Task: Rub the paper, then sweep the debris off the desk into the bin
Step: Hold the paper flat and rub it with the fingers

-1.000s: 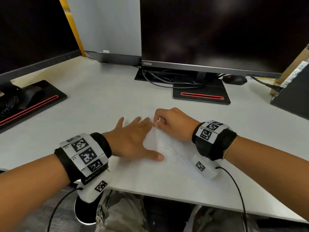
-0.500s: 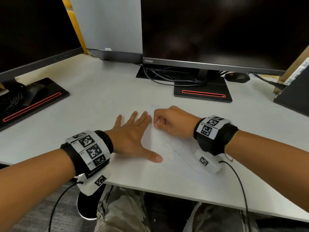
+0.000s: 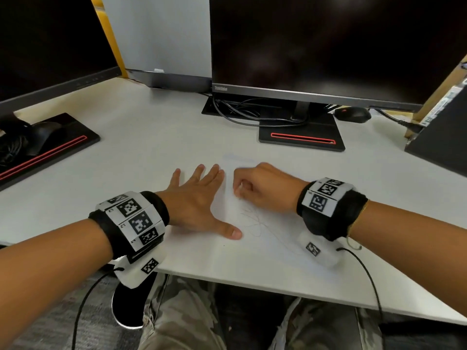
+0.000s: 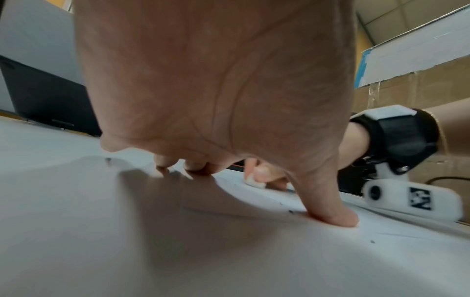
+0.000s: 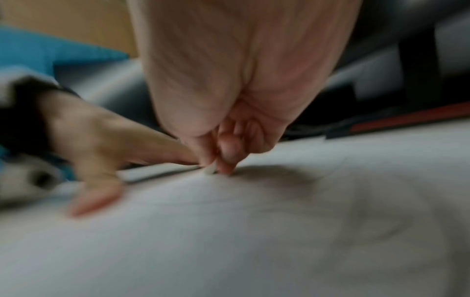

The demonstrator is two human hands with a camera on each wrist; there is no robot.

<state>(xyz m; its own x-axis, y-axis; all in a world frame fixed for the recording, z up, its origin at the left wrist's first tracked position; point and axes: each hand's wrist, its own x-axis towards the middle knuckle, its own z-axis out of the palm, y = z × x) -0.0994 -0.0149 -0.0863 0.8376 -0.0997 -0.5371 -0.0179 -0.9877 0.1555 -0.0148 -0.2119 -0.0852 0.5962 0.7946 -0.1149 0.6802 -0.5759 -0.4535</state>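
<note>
A white sheet of paper with faint pencil scribbles lies near the desk's front edge. My left hand lies flat on its left part, fingers spread, thumb pressing down. My right hand is curled and pinches a small white eraser against the paper just right of the left fingertips. The eraser peeks out between the right fingertips in the blurred right wrist view. Tiny dark crumbs dot the paper near the thumb. No bin is in view.
A dark monitor on a black stand is behind the paper, with cables and a black mouse. A second monitor base sits at left. A cardboard box stands at right. My knees are under the desk edge.
My right hand with the eraser has shifted slightly over the paper near the scribbles. The left hand has stayed flat on the sheet.
</note>
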